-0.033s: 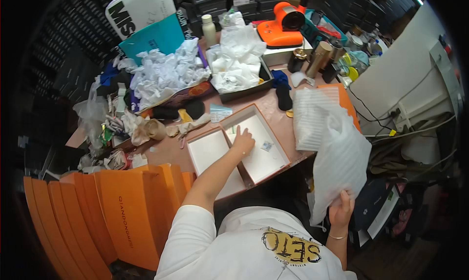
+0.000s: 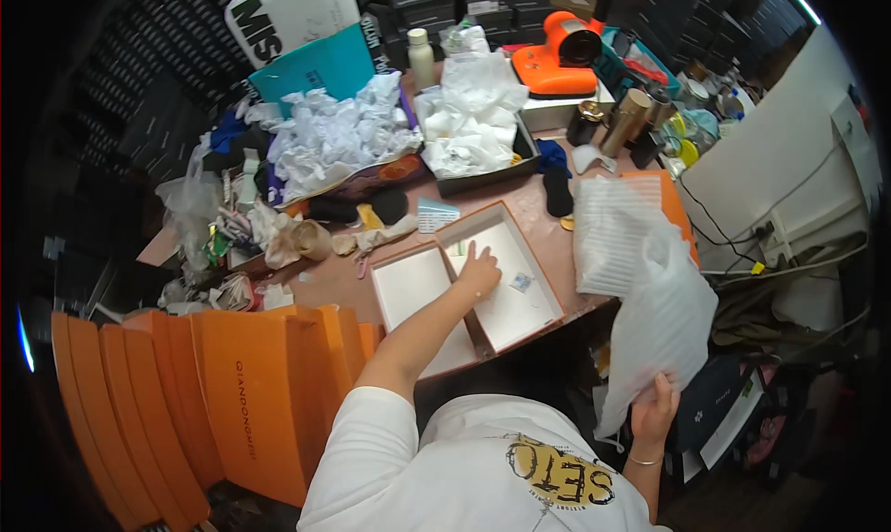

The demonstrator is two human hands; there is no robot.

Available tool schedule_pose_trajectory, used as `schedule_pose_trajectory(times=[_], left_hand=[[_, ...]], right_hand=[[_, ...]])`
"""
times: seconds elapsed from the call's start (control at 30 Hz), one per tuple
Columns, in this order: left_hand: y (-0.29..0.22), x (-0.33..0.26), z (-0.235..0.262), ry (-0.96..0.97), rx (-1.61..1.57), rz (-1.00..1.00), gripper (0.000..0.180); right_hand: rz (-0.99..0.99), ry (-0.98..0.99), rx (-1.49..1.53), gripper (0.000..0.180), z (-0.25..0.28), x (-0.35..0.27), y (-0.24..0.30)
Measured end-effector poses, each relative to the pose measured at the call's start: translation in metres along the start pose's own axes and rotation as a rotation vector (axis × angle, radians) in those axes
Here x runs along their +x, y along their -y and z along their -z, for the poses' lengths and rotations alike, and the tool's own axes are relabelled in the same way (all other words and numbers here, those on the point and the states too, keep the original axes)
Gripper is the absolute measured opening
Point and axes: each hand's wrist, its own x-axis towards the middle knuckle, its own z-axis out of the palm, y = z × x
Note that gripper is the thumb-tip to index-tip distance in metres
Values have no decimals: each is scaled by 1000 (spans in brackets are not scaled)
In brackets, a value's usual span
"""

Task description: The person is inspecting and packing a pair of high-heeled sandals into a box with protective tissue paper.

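My left hand (image 2: 481,272) reaches into an open white-lined box (image 2: 520,320) with an orange-brown rim. Its fingers stretch toward the far end, close to a small pale slip (image 2: 458,248), and nothing shows in its grasp. A small clear packet (image 2: 522,282) lies on the box floor to the right of that hand. Beside this box, on its left, sits a second shallow white-lined tray or lid (image 2: 415,286), partly covered by my forearm. At the right, my right hand (image 2: 655,410) grips the lower edge of a white ribbed foam sleeve (image 2: 661,305), which hangs past the table edge.
More foam sleeves (image 2: 603,221) lie beyond, over an orange box (image 2: 676,207). Orange boxes (image 2: 260,393) stand in a row at the left. Crumpled paper (image 2: 339,142) fills a bin behind. An orange machine (image 2: 557,64) and bottles (image 2: 626,119) stand at the back right.
The whole scene sits slightly further right in the picture, as the camera has turned a little. Both hands keep nearly the same places against the box and the foam sleeve.
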Motion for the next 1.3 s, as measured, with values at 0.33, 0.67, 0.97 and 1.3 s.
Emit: schedule_pose_trajectory(times=[0.33, 0.67, 0.97, 1.3], left_hand=[[66, -92, 63, -1047, -2317, 665, 23], [95, -162, 53, -1439, -2049, 871, 23], [116, -116, 19, -1694, -2167, 1079, 26], [159, -156, 41, -2307, -2001, 1262, 67]], right_hand=[[-178, 100, 22, 37, -10, 32, -19], [-528, 484, -343, 23, -30, 51, -41], [-650, 415, -456, 24, -43, 10, -48], [-574, 435, -503, 20, -63, 34, -53]])
